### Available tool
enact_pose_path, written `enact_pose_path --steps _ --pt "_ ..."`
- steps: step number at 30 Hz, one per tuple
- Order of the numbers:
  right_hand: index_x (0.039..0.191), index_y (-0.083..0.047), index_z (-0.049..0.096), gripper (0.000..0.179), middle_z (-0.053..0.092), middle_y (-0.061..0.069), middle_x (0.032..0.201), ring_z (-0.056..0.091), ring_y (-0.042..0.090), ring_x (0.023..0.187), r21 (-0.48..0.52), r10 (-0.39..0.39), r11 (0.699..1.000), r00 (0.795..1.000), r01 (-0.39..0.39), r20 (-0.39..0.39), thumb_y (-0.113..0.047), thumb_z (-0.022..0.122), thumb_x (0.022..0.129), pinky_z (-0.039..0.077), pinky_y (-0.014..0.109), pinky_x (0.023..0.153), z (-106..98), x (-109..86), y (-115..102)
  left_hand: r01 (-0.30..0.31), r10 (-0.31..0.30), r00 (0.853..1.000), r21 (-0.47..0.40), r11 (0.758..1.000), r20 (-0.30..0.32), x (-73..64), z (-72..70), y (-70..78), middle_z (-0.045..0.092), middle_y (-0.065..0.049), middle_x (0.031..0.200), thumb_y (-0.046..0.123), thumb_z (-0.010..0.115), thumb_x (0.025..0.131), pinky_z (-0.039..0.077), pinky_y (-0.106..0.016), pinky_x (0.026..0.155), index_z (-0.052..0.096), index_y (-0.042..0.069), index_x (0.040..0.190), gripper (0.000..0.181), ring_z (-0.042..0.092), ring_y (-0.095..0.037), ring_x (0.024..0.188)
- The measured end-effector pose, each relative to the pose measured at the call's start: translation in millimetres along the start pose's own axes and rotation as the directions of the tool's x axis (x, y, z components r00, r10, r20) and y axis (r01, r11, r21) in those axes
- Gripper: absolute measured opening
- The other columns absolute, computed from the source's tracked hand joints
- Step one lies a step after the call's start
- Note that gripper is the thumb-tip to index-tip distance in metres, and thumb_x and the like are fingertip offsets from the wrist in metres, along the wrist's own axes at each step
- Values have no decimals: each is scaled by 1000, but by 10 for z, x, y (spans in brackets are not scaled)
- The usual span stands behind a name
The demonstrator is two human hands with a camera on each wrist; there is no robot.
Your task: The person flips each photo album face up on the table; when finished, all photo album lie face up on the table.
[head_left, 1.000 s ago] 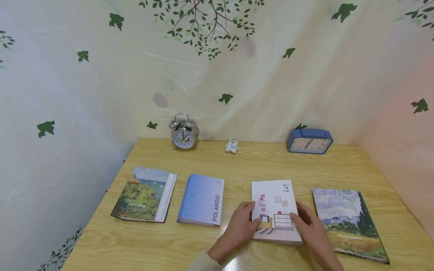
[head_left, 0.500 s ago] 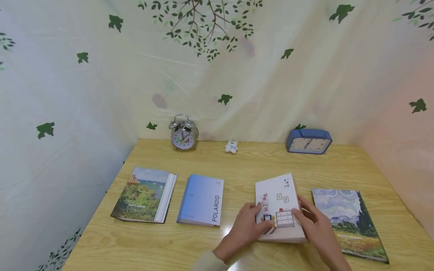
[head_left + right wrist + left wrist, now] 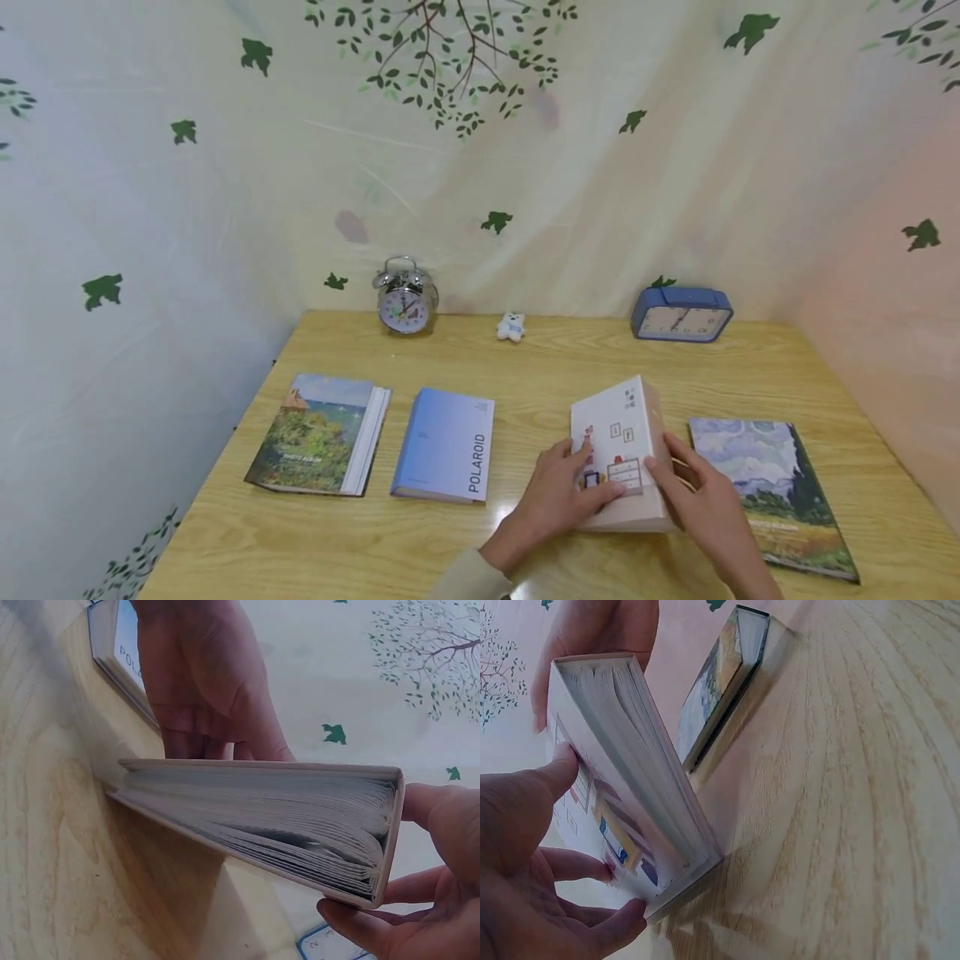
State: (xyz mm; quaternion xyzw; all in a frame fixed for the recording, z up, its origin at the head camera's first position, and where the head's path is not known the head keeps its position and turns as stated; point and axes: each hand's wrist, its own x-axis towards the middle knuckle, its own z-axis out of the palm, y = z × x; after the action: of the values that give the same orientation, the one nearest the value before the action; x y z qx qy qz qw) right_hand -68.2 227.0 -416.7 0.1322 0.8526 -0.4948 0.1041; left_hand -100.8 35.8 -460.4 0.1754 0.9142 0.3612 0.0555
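Note:
A thick white photo album (image 3: 600,414), with a printed room drawing on its cover, is tilted over the table, its spine side raised. My right hand (image 3: 708,508) grips the spine; in the right wrist view its thumb lies on the spine and fingers reach underneath (image 3: 442,855). My left hand (image 3: 551,496) rests on the cover, thumb and index finger touching it, another fingertip at the lower left edge (image 3: 592,922). The page edges show in both wrist views, with the pages fanned between the covers. That lower left edge sits at the tabletop.
A landscape photo album (image 3: 780,492) lies close to the right hand. To the left lie a blue POLAROID album (image 3: 446,442) and a painted-garden album (image 3: 318,433). A silver alarm clock (image 3: 405,304), a small white bear (image 3: 512,327) and a blue clock (image 3: 682,315) stand along the back.
The white album has shifted slightly right and its spine side has risen, tipping the cover leftward. Both hands moved with it, the left sliding further onto the cover.

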Motion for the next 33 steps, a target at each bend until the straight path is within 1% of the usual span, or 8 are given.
enact_pose_path --steps 9,13,16,21,23,26,30,33 --pt "153 -10 20 95 37 28 146 43 42 130 -56 -32 998 999 31 -15 -67 53 84 56 40 83 -67 -63 -96 -55 67 995 -148 987 76 33 -5 18 53 -13 138 56 59 88 47 -29 96 45 11 142 72 55 -19 118" --pt "152 -14 27 86 41 27 144 47 42 128 -76 -68 995 997 65 -36 -65 51 87 56 43 83 -102 -107 -134 -39 85 984 -279 959 155 66 -23 -6 52 -6 141 53 55 92 46 -25 96 43 15 144 65 55 -13 120" --pt "149 -17 35 72 46 22 143 50 39 126 -66 -122 991 990 118 -65 -58 51 92 55 42 86 -91 -136 -162 -34 107 978 -369 929 178 99 -64 -13 50 -2 143 49 51 96 46 -24 95 42 16 145 60 56 -11 120" --pt "144 -14 44 53 52 16 140 52 31 125 -39 -238 971 965 235 -113 -40 49 99 52 36 92 35 -134 -218 -116 167 984 -474 873 66 140 -228 31 48 -4 145 39 51 99 49 -22 90 36 15 148 58 59 -16 117" --pt "144 -14 45 51 52 15 140 52 29 125 -21 -259 966 960 258 -109 -37 49 99 51 35 94 92 -122 -241 -156 183 983 -484 861 9 134 -307 44 48 -6 145 34 53 98 50 -22 88 35 14 149 57 59 -19 117" --pt "144 -16 45 51 52 13 140 51 28 126 2 -268 963 959 269 -94 -38 50 99 51 35 94 152 -99 -264 -185 194 981 -452 873 -27 113 -408 48 48 -8 144 29 55 98 51 -18 85 36 11 148 56 60 -19 115" --pt "144 -18 45 52 52 11 140 51 28 127 17 -281 959 957 283 -78 -42 51 97 50 41 95 206 -74 -277 -185 190 981 -387 903 -26 89 -515 44 47 -10 145 27 56 98 51 -18 86 39 9 146 55 61 -19 114" --pt "144 -20 45 50 52 9 141 52 27 127 48 -298 952 953 301 -61 -42 48 99 49 41 96 253 -50 -252 -189 195 981 -364 912 -21 81 -573 33 46 -13 145 26 56 98 52 -18 86 40 8 145 53 61 -20 114"
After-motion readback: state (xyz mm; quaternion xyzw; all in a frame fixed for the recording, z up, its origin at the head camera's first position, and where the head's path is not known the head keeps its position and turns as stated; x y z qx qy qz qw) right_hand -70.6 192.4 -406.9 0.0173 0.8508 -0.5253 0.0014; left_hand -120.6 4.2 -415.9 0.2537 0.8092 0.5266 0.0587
